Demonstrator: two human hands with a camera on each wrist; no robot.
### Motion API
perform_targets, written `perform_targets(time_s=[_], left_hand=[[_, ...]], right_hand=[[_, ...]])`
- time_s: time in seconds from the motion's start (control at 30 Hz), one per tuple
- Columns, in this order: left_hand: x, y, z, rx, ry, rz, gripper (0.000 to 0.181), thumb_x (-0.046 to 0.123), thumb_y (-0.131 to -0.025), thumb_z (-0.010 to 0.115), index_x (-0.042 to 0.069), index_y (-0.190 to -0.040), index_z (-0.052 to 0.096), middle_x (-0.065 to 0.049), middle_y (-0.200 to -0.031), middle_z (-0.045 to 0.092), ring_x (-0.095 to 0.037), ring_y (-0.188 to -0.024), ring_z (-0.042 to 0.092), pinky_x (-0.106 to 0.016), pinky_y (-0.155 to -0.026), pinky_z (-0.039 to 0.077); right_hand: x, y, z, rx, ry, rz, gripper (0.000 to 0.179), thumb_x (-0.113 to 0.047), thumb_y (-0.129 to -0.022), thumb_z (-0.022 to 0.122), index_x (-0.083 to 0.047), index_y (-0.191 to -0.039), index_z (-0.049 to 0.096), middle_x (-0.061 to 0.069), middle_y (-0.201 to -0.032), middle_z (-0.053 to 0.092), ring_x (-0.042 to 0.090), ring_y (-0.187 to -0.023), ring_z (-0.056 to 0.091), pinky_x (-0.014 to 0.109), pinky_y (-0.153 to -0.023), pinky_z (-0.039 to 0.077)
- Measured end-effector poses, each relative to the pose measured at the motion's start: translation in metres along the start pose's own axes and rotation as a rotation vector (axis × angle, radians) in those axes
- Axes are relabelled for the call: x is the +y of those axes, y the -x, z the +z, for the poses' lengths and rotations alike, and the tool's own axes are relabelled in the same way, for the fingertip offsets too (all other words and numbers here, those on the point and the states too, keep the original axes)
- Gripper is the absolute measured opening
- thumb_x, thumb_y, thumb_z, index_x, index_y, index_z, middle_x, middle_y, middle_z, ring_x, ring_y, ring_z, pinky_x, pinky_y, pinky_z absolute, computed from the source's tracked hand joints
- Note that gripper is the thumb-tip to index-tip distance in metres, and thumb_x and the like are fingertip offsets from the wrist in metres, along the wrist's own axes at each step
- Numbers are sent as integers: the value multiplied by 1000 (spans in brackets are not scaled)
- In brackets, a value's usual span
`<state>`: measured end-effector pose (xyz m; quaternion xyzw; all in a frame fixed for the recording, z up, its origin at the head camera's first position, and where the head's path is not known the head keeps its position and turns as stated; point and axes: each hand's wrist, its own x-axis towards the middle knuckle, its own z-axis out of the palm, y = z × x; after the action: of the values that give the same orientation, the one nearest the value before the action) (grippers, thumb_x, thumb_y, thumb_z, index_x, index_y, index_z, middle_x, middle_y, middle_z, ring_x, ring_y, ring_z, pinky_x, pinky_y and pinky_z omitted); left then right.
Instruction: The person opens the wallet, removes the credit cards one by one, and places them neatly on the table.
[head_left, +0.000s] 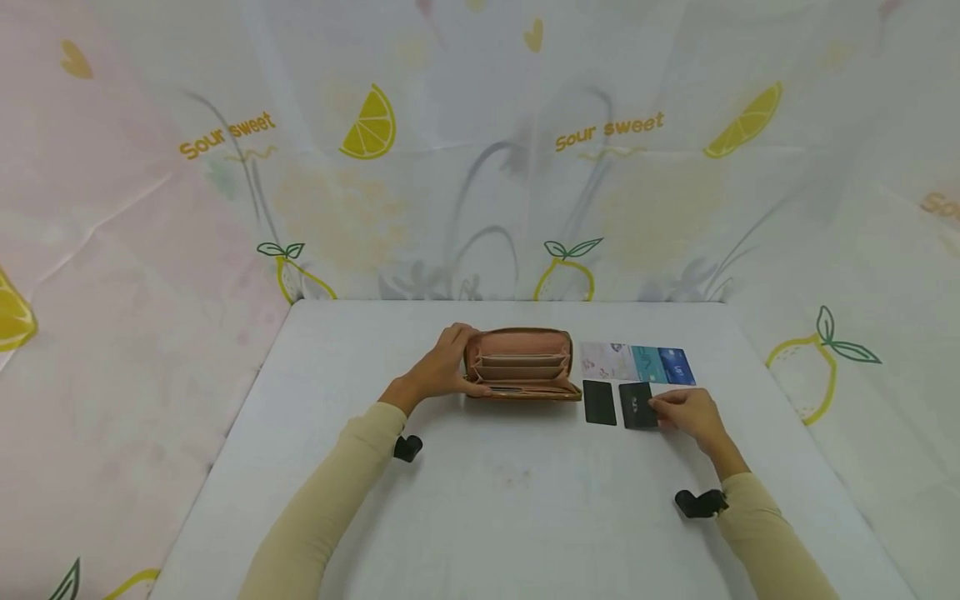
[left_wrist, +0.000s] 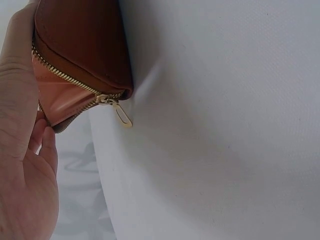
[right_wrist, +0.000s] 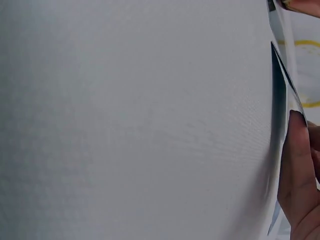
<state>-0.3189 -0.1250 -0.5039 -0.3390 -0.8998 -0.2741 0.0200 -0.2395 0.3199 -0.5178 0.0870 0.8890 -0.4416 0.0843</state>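
A brown zip-around wallet [head_left: 522, 343] stands unzipped, its pinkish inner compartments facing me. My left hand [head_left: 442, 365] grips its left end, thumb at the lower front edge and fingers at the top. In the left wrist view, a gold zipper pull [left_wrist: 122, 116] hangs from the wallet's corner. To the wallet's right, my right hand [head_left: 692, 412] pinches the right edge of a black card [head_left: 637, 406] with light markings. The right wrist view shows that card tilted, one edge up off the table. A plain black card [head_left: 600, 403] lies just left of it.
Behind the black cards lies a row of cards: a pale patterned card [head_left: 606, 362], a teal card [head_left: 645, 364] and a blue card [head_left: 677, 367]. Everything is on a white table [head_left: 510, 517]. A lemon-print cloth [head_left: 465, 183] hangs beyond its back edge.
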Motion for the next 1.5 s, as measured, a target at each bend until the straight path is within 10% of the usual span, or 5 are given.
perform_targets(time_s=[0.97,1.5], left_hand=[[0,0,0,-16,-29,-27,99,60,-68,81,7,-140,38,-8,-134,35,-23,-124,34,-38,-103,39],[-1,0,-1,-11,-18,-8,99,57,-68,83,5,-140,38,-8,-133,35,-23,-122,34,-38,-103,38]], right_hand=[[-2,-11,14,37,67,9,33,-21,-88,74,8,-103,72,10,-85,71,12,-63,64,22,-57,50],[-24,-3,15,45,313,-36,35,-25,-83,79,8,-92,73,6,-66,67,16,-57,58,30,-54,46]])
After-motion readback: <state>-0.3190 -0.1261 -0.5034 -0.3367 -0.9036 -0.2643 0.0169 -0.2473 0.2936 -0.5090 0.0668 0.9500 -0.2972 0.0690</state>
